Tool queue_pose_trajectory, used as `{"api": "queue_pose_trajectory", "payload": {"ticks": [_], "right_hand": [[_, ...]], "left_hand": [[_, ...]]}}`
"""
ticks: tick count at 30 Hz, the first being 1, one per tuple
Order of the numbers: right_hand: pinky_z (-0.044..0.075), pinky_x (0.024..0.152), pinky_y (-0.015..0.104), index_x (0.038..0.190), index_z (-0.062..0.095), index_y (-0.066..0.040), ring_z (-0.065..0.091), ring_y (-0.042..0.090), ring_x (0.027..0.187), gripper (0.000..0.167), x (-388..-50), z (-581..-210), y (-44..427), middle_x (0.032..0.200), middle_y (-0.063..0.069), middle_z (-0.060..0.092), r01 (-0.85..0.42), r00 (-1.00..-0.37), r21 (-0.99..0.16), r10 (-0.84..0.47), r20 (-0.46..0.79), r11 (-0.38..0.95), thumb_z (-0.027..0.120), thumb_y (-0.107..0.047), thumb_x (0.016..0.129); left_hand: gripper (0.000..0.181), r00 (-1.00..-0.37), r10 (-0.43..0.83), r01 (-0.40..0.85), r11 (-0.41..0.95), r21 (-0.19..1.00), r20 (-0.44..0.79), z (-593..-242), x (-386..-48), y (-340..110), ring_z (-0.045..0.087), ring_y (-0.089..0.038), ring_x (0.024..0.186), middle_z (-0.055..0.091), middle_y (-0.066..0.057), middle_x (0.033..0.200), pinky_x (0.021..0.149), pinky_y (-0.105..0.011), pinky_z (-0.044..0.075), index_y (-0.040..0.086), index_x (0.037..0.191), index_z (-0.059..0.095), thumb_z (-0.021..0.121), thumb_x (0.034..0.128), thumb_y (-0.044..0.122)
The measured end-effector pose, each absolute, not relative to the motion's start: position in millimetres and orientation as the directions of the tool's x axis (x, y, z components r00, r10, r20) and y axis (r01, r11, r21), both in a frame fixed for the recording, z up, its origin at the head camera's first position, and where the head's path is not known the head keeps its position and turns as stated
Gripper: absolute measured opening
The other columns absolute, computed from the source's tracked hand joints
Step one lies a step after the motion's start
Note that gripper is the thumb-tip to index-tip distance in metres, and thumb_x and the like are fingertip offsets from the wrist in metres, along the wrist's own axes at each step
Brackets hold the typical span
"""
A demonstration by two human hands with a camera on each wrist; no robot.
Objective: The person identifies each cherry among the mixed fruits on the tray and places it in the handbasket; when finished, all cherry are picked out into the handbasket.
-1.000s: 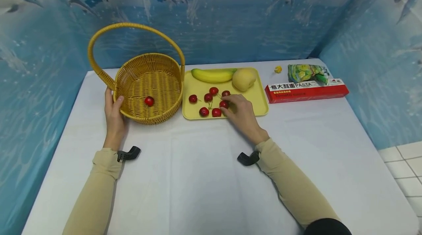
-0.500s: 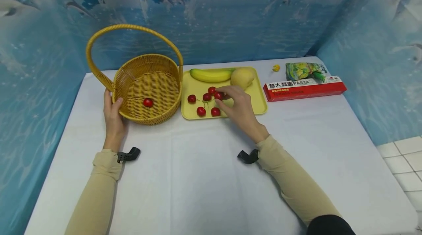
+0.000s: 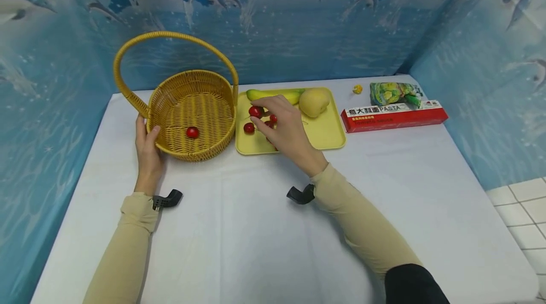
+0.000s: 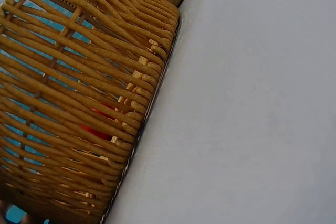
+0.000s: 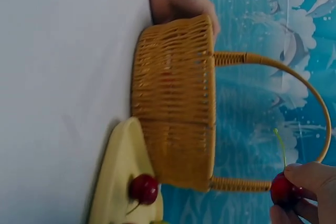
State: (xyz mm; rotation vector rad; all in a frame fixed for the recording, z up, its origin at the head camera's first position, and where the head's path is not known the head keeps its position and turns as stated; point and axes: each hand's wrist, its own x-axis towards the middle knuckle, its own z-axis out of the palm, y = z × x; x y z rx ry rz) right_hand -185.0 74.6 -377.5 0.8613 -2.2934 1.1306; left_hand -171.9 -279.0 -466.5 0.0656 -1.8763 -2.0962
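My left hand (image 3: 148,154) holds the left side of a yellow wicker basket (image 3: 204,105) with a tall hoop handle. One red cherry (image 3: 192,132) lies inside; red shows through the weave (image 4: 68,93) in the left wrist view. Above the left part of a yellow tray (image 3: 328,131), my right hand (image 3: 287,128) pinches a cherry (image 3: 256,111) between thumb and fingers. Its green stem sticks out in the right wrist view, where the cherry (image 5: 283,190) appears in front of the handle's base. Several more cherries (image 3: 249,128) rest on the tray, some hidden under my right hand.
A banana (image 3: 294,96) and a round yellow fruit (image 3: 314,103) lie at the tray's back. To the right are a red pasta box (image 3: 394,118), a green packet (image 3: 394,94) leaning on it, and a small yellow piece (image 3: 357,89). A dolphin-print curtain (image 3: 273,33) hangs behind.
My right hand has picked up a cherry from the tray's right part and carried it left and up, towards the basket. The left hand and the basket have stayed in place.
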Motion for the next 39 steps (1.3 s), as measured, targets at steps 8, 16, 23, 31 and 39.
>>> {"api": "queue_pose_trajectory", "payload": {"ticks": [8,16,23,31,39], "right_hand": [[0.059,0.086,0.032,0.126,0.071,-0.002,0.065,0.021,0.103,0.031,-192,-372,34,0.119,0.011,0.073,-0.734,-0.678,-0.520,-0.436,0.591,0.437,0.076,-0.014,0.098],[0.054,0.102,0.032,0.141,0.065,-0.005,0.063,0.024,0.124,0.045,-193,-382,23,0.138,0.010,0.069,-0.668,-0.742,-0.553,-0.498,0.449,0.498,0.076,-0.020,0.099],[0.058,0.096,0.040,0.138,0.068,-0.006,0.067,0.029,0.117,0.040,-188,-394,59,0.135,0.011,0.070,-0.622,-0.782,-0.601,-0.435,0.447,0.501,0.074,-0.015,0.099],[0.061,0.089,0.048,0.130,0.072,-0.002,0.071,0.033,0.105,0.036,-192,-423,103,0.124,0.016,0.074,-0.560,-0.822,-0.617,-0.276,0.499,0.554,0.077,-0.007,0.095],[0.057,0.089,0.051,0.127,0.072,-0.002,0.071,0.033,0.100,0.033,-200,-441,124,0.120,0.018,0.074,-0.511,-0.832,-0.608,-0.174,0.526,0.607,0.076,-0.002,0.094]], "left_hand": [[0.062,-0.948,-0.263,0.215,-0.105,0.971,0.181,-468,-174,-276,0.039,-0.030,0.153,0.037,-0.004,0.168,0.127,-0.039,0.035,0.035,0.165,0.032,0.046,0.1060,0.020],[0.063,-0.948,-0.256,0.221,-0.109,0.969,0.188,-470,-176,-270,0.036,-0.029,0.155,0.035,-0.003,0.170,0.129,-0.039,0.032,0.034,0.165,0.031,0.046,0.1060,0.019],[0.065,-0.947,-0.249,0.231,-0.087,0.969,0.203,-469,-179,-274,0.035,-0.030,0.156,0.033,-0.004,0.171,0.130,-0.042,0.030,0.032,0.167,0.028,0.047,0.1058,0.020],[0.064,-0.945,-0.251,0.237,-0.078,0.968,0.211,-469,-175,-276,0.036,-0.031,0.155,0.035,-0.004,0.170,0.128,-0.040,0.032,0.032,0.166,0.029,0.047,0.1060,0.020],[0.063,-0.941,-0.265,0.233,-0.051,0.971,0.212,-470,-173,-279,0.037,-0.028,0.154,0.036,-0.003,0.169,0.128,-0.037,0.033,0.034,0.165,0.031,0.047,0.1054,0.022]]}}
